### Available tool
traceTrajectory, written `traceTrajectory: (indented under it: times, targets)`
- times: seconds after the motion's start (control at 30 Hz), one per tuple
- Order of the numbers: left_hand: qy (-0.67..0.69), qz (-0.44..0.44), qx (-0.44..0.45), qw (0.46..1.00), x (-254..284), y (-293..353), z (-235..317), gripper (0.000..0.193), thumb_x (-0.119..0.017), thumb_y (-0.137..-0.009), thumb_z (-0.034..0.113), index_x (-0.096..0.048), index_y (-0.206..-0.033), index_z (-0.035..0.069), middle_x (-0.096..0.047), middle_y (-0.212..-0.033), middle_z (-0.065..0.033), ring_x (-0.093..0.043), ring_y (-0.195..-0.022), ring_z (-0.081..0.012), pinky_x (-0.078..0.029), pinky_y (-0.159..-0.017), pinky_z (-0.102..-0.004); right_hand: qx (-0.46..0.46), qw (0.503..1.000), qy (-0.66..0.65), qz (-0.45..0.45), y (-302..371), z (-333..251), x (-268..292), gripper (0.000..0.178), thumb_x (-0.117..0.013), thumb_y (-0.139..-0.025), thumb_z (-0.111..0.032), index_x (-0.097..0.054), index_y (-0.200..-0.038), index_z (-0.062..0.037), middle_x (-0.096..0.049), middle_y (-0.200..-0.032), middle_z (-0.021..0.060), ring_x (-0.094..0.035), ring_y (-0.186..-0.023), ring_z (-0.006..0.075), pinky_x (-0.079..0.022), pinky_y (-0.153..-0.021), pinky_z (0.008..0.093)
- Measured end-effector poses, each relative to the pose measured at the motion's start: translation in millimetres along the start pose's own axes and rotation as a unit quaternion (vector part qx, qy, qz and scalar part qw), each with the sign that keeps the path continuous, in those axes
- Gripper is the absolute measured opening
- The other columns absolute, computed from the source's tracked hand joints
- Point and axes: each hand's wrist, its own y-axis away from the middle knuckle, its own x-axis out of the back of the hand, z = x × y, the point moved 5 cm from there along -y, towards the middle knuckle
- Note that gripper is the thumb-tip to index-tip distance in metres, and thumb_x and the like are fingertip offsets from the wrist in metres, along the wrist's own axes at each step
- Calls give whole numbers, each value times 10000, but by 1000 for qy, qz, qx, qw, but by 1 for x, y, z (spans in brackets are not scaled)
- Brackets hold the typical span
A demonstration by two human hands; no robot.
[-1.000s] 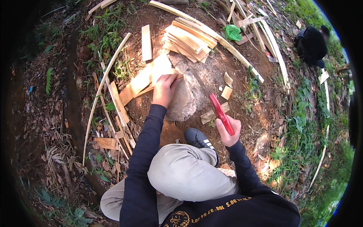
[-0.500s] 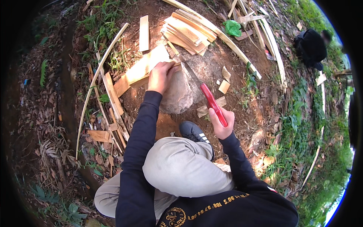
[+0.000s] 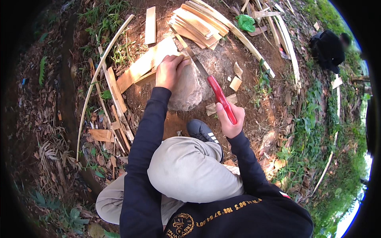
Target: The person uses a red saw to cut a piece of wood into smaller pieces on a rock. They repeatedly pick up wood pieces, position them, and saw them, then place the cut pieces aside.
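My left hand [image 3: 168, 71] presses a pale wooden slat [image 3: 149, 62] down on a rounded grey stone [image 3: 190, 85]. My right hand [image 3: 230, 121] grips the red handle of a long knife [image 3: 214, 89]. Its blade reaches up and left, and its tip lies against the slat's end by my left fingers. I squat behind the stone, one dark shoe [image 3: 202, 131] just below it.
A stack of cut slats [image 3: 198, 23] lies beyond the stone, a single board [image 3: 150, 24] to its left. Long thin strips [image 3: 97, 75] curve along the left and right. Wood chips [image 3: 236, 81] lie right of the stone. A person in black [image 3: 327, 47] crouches far right.
The knife has swung from raised at the right down onto the slat's end. My left hand stayed on the slat over the stone.
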Motion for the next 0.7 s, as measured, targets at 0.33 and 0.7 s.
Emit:
traceTrajectory:
  times: [0.33,0.7]
  targets:
    - [13,33,-9,999,-3,4,-1,235,-752,-885,226,-761,-995,18,-699,-807,-126,-658,-807,-308,-534,-740,-414,6,1000,23,13,-7,-7,-1,284,-699,-956,-173,-621,-734,-14,-440,-490,30,-426,-416,95,-332,-447,302]
    - [-5,24,-5,1000,-2,3,-1,204,-752,-876,190,-759,-1023,49,-718,-877,-115,-657,-844,-299,-536,-765,-404,6,1000,21,-11,-12,2,-9,285,-676,-973,-179,-637,-748,-8,-482,-508,23,-453,-452,78,-350,-460,295]
